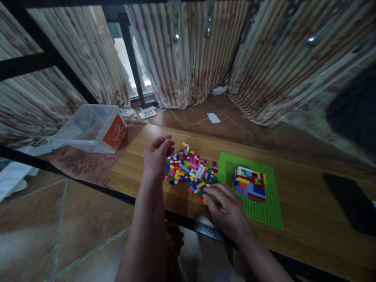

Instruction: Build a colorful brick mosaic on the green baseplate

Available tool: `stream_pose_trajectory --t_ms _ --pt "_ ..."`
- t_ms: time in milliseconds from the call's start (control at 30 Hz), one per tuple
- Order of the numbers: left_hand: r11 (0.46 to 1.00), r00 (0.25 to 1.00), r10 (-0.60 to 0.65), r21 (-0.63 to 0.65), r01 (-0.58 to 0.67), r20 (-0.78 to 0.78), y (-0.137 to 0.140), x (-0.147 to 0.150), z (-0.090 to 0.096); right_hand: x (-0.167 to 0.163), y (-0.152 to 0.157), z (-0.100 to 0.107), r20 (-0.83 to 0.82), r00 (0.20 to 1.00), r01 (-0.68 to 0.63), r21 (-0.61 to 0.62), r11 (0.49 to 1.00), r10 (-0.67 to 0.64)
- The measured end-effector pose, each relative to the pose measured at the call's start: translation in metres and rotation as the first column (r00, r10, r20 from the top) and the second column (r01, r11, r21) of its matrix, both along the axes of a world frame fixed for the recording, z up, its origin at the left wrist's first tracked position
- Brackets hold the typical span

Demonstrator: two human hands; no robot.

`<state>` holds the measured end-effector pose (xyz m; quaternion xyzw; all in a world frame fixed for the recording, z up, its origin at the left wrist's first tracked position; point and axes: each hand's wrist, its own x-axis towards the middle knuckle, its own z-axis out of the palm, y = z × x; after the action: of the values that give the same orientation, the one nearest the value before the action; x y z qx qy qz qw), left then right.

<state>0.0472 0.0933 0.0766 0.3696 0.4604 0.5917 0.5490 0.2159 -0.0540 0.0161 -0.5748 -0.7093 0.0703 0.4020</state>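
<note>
Several loose toy building bricks point(190, 168) of many colours lie in a spread-out pile on the wooden table. Beside the left side of this pile I hold my left hand point(157, 154) raised, its thumb and fingers drawn together; whatever may be between them is hidden. My right hand point(226, 205) reaches to the near right edge of the pile, thumb and forefinger slightly apart beside a few bricks. To its right, a block of stacked multicoloured bricks point(249, 184) stands on a green studded baseplate point(264, 217), partly covered by the hand.
A clear plastic box point(85, 145) with an orange label stands at the table's left end. A dark flat object point(349, 199) lies on the right of the wooden table point(305, 235). Striped curtains point(188, 58) hang behind, and a white paper point(213, 118) lies on the tiled floor.
</note>
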Motion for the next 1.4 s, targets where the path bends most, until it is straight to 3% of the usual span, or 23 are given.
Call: stream_pose_trajectory --t_ms 367,933,1033,1167,1400 --pt "0.999 0.998 0.032 0.005 -0.032 -0.045 0.002 -0.009 0.0 0.015 -0.034 0.002 0.176 0.984 0.042 -0.159 0.986 -0.014" --pt "0.999 0.992 0.016 -0.04 -0.021 -0.126 0.002 0.002 0.003 -0.01 -0.017 -0.008 0.231 0.971 0.127 -0.273 0.954 -0.063" --pt "0.999 0.991 -0.005 -0.051 -0.002 -0.134 0.002 0.005 0.003 -0.008 -0.016 -0.011 0.172 0.981 0.13 -0.228 0.965 -0.091" --pt "0.998 0.988 -0.034 -0.061 0.024 -0.153 0.001 0.011 0.002 0.001 -0.018 -0.005 -0.024 0.991 0.125 -0.177 0.976 -0.131" --pt "0.988 0.964 -0.152 -0.069 0.14 -0.219 -0.007 0.036 -0.006 0.029 -0.023 0.015 -0.35 0.917 0.127 -0.202 0.971 -0.193"
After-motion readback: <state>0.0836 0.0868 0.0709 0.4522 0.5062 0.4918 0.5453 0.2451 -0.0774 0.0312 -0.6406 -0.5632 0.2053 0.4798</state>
